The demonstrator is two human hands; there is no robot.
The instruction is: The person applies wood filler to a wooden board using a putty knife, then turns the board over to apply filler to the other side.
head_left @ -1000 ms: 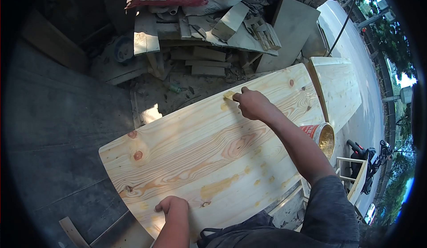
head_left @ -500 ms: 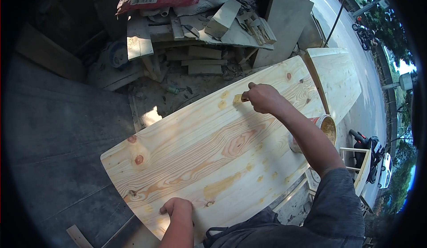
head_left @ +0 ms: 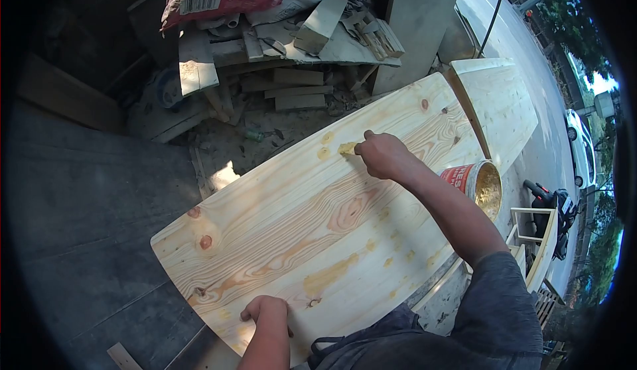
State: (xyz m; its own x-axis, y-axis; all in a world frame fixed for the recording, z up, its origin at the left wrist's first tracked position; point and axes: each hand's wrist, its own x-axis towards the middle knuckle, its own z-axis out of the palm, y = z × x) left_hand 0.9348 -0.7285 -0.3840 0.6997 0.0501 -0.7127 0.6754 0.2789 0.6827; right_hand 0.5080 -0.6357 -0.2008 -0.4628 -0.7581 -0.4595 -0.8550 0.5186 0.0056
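Observation:
A pale wooden panel (head_left: 279,227) with knots and several yellow filler patches lies in front of me. My right hand (head_left: 383,154) is closed around a small flat spreader (head_left: 347,148) coated with yellow filler. Its blade meets the panel near the far edge, beside two round filler spots (head_left: 324,152). My left hand (head_left: 267,309) rests on the near left part of the panel, fingers curled and their undersides hidden. Beyond my right forearm, a red and white bucket (head_left: 470,179) with yellow filler inside lies tilted, partly covered by the arm.
A second pale panel (head_left: 501,98) stands past the right end. Behind are wood offcuts (head_left: 298,98), a red and white bag (head_left: 222,2) and a grey board (head_left: 415,35). Right of the bucket is a wooden frame (head_left: 544,244), with a motorcycle (head_left: 561,214) and white car (head_left: 582,148) beyond.
My right hand and the spreader have shifted slightly left along the panel. More of the bucket's label shows. The left hand stays put. A white car has appeared farther up the road.

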